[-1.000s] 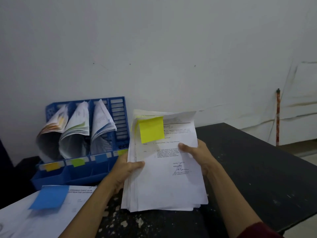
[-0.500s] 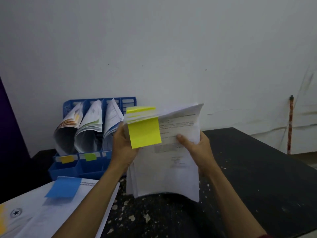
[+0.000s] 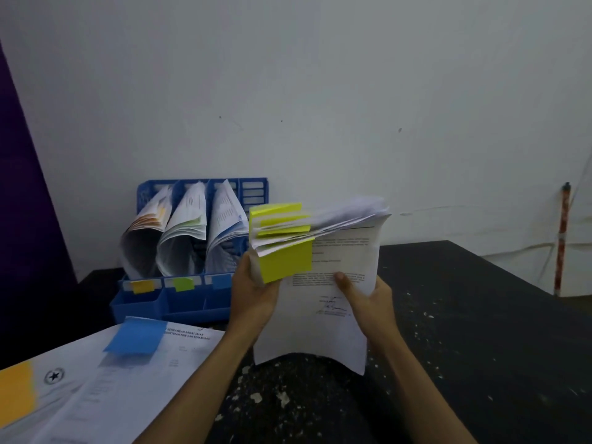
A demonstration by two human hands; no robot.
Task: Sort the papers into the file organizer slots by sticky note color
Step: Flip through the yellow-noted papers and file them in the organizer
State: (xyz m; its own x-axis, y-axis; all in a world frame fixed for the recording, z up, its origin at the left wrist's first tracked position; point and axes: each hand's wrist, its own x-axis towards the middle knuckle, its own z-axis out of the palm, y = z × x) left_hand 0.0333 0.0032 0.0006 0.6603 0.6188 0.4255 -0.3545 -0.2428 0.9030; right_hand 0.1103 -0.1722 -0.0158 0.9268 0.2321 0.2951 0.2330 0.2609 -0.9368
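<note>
Above the counter's (image 3: 464, 315) middle, the left hand (image 3: 253, 299) and right hand (image 3: 368, 302) clasp the yellow-tagged stack (image 3: 333, 251), fingers (image 3: 342, 282) curled round its sides, beside the file organizer (image 3: 189, 302) at the back edge. Square the fanned tops before slotting.

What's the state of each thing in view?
yellow-note stack: held upright in both grips, top fanned open.
left grip: holds stack's left edge.
right grip: holds stack's right side, thumb on front page.
organizer: upright, three slots hold curled papers.
blue-note sheet: flat on table.
orange-note sheet: flat on table, partly out of frame.
</note>
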